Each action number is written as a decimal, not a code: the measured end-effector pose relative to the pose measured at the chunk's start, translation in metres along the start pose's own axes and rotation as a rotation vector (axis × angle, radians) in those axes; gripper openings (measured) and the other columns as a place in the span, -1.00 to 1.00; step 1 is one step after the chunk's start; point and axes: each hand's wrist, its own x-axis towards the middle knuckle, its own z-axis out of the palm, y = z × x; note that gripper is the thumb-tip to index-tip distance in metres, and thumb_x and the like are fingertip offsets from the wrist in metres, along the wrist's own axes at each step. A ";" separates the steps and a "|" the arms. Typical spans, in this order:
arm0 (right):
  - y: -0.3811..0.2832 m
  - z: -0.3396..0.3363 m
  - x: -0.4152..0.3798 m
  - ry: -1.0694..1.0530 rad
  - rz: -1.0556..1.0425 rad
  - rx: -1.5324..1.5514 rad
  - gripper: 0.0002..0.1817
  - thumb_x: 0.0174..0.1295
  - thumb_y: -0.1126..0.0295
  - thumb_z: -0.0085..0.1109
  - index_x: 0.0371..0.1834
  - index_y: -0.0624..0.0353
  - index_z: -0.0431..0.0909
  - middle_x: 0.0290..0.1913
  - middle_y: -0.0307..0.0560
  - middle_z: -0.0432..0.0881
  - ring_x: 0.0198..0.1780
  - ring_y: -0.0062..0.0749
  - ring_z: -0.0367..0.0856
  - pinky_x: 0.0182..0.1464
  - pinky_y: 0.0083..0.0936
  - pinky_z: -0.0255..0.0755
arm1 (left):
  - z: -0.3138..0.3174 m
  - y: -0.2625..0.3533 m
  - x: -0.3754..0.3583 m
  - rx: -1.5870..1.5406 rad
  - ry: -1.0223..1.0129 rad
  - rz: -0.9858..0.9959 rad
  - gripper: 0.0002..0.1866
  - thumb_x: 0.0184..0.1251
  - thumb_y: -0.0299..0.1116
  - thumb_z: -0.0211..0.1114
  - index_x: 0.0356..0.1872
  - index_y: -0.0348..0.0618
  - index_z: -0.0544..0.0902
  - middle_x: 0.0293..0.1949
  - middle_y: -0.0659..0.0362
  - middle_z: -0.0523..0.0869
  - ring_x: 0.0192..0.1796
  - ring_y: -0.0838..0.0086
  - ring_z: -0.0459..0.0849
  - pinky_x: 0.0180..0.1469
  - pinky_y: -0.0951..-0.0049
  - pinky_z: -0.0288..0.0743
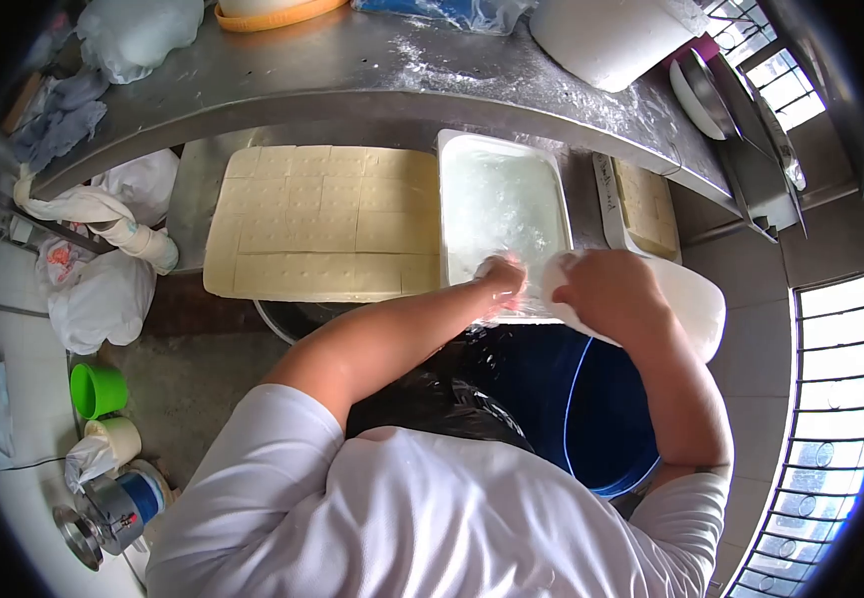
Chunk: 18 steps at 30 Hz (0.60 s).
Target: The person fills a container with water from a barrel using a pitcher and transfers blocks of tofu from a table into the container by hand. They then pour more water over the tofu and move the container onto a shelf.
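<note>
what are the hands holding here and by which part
Both the left hand and right hand grip the clear plastic sheet lining the white tray, at its near edge.

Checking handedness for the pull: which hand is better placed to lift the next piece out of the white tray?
Probably the left hand: it sits at the white tray's near edge, apparently free. The right hand is already occupied with a white piece.

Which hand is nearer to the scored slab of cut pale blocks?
Left. The left hand rests at the near edge of the white tray, just beside the slab. The right hand is farther off, past the tray's near corner.
</note>
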 end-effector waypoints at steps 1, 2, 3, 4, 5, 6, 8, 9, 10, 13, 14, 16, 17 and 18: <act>0.010 0.006 -0.004 -0.024 0.139 -0.022 -0.62 0.42 0.04 0.29 -0.09 0.16 0.77 -0.21 0.12 0.80 -0.08 -0.01 0.81 0.00 -0.11 0.65 | -0.011 -0.003 -0.001 -0.021 -0.074 -0.069 -0.85 0.48 -0.38 0.25 -0.07 -0.16 0.69 -0.22 0.08 0.71 -0.22 0.32 0.75 -0.25 0.24 0.69; 0.022 0.014 -0.008 -0.046 0.276 -0.043 -0.63 0.42 0.05 0.29 -0.07 0.16 0.76 -0.20 0.13 0.80 -0.05 0.00 0.81 0.02 -0.10 0.64 | -0.021 -0.002 -0.012 -0.024 -0.064 -0.073 -0.85 0.48 -0.38 0.25 -0.07 -0.16 0.69 -0.22 0.08 0.71 -0.22 0.32 0.75 -0.25 0.24 0.69; 0.043 0.033 -0.014 -0.009 0.344 -0.002 -0.64 0.40 0.06 0.31 -0.12 0.15 0.79 -0.17 0.10 0.80 -0.03 -0.01 0.81 0.03 -0.12 0.65 | -0.030 0.002 -0.032 0.003 -0.054 -0.041 -0.86 0.50 -0.35 0.24 -0.07 -0.16 0.67 -0.22 0.10 0.71 -0.23 0.34 0.74 -0.26 0.27 0.69; 0.067 0.058 -0.019 0.028 0.407 0.041 -0.66 0.37 0.06 0.34 -0.16 0.14 0.81 -0.14 0.07 0.80 -0.01 -0.01 0.80 0.04 -0.14 0.66 | -0.041 0.008 -0.054 0.029 -0.039 -0.010 -0.85 0.53 -0.33 0.24 -0.07 -0.16 0.66 -0.23 0.12 0.71 -0.25 0.35 0.74 -0.28 0.30 0.69; 0.086 0.081 -0.026 0.052 0.449 0.005 -0.67 0.36 0.09 0.35 -0.14 0.16 0.80 -0.12 0.09 0.79 0.00 0.03 0.79 0.06 -0.11 0.65 | -0.058 0.017 -0.078 0.021 -0.097 -0.029 -0.81 0.59 -0.29 0.23 -0.01 -0.19 0.65 -0.22 0.14 0.72 -0.30 0.42 0.73 -0.28 0.37 0.69; 0.094 0.102 -0.030 0.075 0.484 -0.028 -0.68 0.35 0.13 0.36 -0.11 0.18 0.78 -0.11 0.11 0.77 0.01 0.06 0.77 0.07 -0.09 0.63 | -0.078 0.020 -0.100 0.012 -0.069 -0.042 -0.81 0.59 -0.29 0.23 -0.01 -0.19 0.65 -0.22 0.14 0.72 -0.30 0.42 0.73 -0.28 0.37 0.69; 0.082 0.133 -0.025 0.286 0.455 0.076 -0.69 0.35 0.17 0.37 -0.07 0.20 0.76 -0.09 0.12 0.76 -0.01 0.06 0.76 0.05 -0.09 0.63 | -0.123 0.019 -0.142 0.049 -0.178 0.076 -0.79 0.62 -0.27 0.24 0.00 -0.20 0.66 -0.26 0.17 0.73 -0.34 0.49 0.72 -0.29 0.44 0.68; 0.073 0.145 -0.016 0.496 0.461 0.176 -0.70 0.34 0.22 0.39 -0.03 0.21 0.73 -0.08 0.13 0.75 -0.02 0.06 0.75 0.02 -0.10 0.63 | -0.148 0.013 -0.160 0.073 -0.067 0.110 -0.79 0.63 -0.27 0.24 0.00 -0.20 0.67 -0.27 0.18 0.74 -0.36 0.52 0.71 -0.29 0.47 0.67; 0.062 0.158 -0.002 0.469 0.467 0.434 -0.72 0.35 0.31 0.38 0.04 0.19 0.69 -0.06 0.13 0.73 -0.07 0.03 0.75 -0.01 -0.13 0.64 | -0.173 0.009 -0.178 0.101 0.040 0.146 -0.79 0.64 -0.27 0.23 0.01 -0.21 0.67 -0.29 0.20 0.74 -0.37 0.55 0.70 -0.30 0.49 0.66; -0.007 0.194 0.051 0.577 0.325 0.826 -0.71 0.31 0.39 0.42 0.06 0.23 0.69 -0.01 0.14 0.71 -0.01 0.02 0.75 0.00 -0.16 0.65 | -0.268 -0.013 -0.223 0.501 0.669 0.390 -0.74 0.60 -0.23 0.30 -0.02 -0.26 0.67 -0.25 0.09 0.80 -0.23 0.41 0.77 -0.13 0.34 0.65; -0.038 0.196 0.069 0.617 0.272 0.920 -0.70 0.30 0.42 0.43 0.06 0.25 0.69 0.01 0.15 0.71 0.02 0.03 0.75 0.03 -0.17 0.65 | -0.294 -0.016 -0.237 0.604 0.912 0.460 -0.73 0.60 -0.23 0.30 -0.03 -0.27 0.67 -0.21 0.03 0.82 -0.15 0.32 0.80 -0.05 0.27 0.64; -0.092 0.189 0.099 0.862 -0.020 0.689 -0.68 0.27 0.46 0.44 0.08 0.27 0.68 0.05 0.14 0.71 0.10 0.09 0.72 0.13 -0.14 0.63 | -0.368 -0.032 -0.256 0.786 1.218 0.375 -0.69 0.48 -0.23 0.38 0.02 -0.28 0.68 -0.10 -0.09 0.81 -0.02 0.07 0.78 0.08 0.16 0.60; -0.115 0.180 0.112 0.846 -0.133 0.705 -0.66 0.28 0.45 0.42 0.11 0.25 0.68 0.10 0.15 0.70 0.16 0.13 0.69 0.20 -0.11 0.59 | -0.380 -0.029 -0.268 0.960 1.387 0.335 -0.62 0.43 -0.17 0.40 0.06 -0.28 0.69 0.03 -0.11 0.77 0.17 -0.03 0.68 0.26 0.04 0.50; -0.135 0.171 0.124 0.828 -0.245 0.720 -0.64 0.29 0.44 0.41 0.14 0.23 0.67 0.15 0.15 0.69 0.21 0.17 0.65 0.27 -0.07 0.56 | -0.403 -0.031 -0.273 0.877 1.357 0.206 -0.53 0.47 -0.05 0.37 0.11 -0.27 0.69 0.11 -0.14 0.73 0.27 -0.06 0.60 0.37 -0.01 0.39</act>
